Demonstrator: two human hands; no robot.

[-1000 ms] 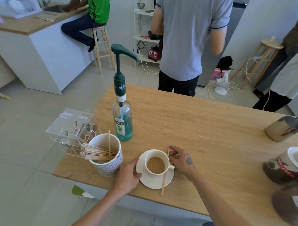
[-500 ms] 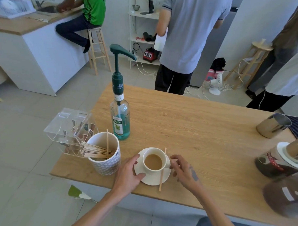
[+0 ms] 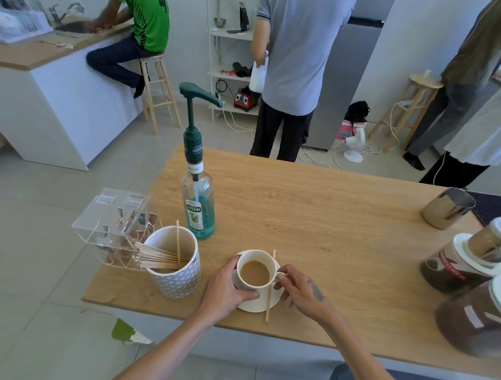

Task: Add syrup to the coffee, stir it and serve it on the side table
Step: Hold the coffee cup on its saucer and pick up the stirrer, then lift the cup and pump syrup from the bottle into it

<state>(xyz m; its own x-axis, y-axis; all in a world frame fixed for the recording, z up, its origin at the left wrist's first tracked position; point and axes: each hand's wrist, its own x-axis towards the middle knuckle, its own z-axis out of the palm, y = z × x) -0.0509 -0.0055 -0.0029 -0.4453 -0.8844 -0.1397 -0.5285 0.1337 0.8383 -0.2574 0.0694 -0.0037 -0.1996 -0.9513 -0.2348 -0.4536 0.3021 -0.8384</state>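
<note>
Carefully lift saucer [image 3: 253, 305] level, left hand [image 3: 225, 289] gripping its rim, right hand [image 3: 299, 289] pinching cup [image 3: 254, 272] handle, stirrer [image 3: 269, 291] steady

A white cup [image 3: 254, 272] of milky coffee sits on a saucer [image 3: 255, 305] near the front edge of the wooden table [image 3: 328, 222]. The left hand [image 3: 225, 289] wraps the cup's left side, thumb on the saucer; the right hand [image 3: 299, 291] pinches the handle. A wooden stirrer [image 3: 268, 302] lies across the saucer's right side. Toward the left edge stand a patterned mug [image 3: 175, 265] of stirrers and a pump-topped syrup bottle [image 3: 197, 199].
</note>
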